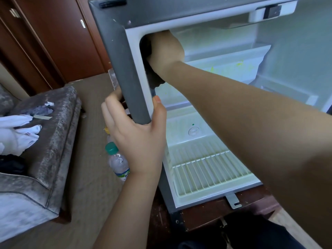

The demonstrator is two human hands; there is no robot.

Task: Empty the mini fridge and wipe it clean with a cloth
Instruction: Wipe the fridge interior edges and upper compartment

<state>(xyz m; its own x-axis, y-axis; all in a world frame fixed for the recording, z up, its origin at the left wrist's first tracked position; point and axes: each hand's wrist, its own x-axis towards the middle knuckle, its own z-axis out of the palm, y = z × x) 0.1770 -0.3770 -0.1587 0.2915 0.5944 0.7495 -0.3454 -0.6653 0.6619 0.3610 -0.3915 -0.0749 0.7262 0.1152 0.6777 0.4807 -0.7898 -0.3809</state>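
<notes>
The grey mini fridge (pixel 118 56) stands open, its white inside bare of food, with yellow-green stains on the back wall. My right hand (pixel 167 49) is inside at the upper left, pressing a dark cloth (pixel 152 76) against the left inner wall. My left hand (pixel 136 133) grips the fridge's left front edge, thumb inside and fingers outside. A white wire shelf (pixel 212 173) lies at the bottom of the fridge.
A water bottle with a green cap (pixel 117 160) stands on the carpet beside the fridge, behind my left wrist. A grey sofa (pixel 46 144) with white clothes on it is at the left. The fridge door (pixel 296 56) hangs open at the right.
</notes>
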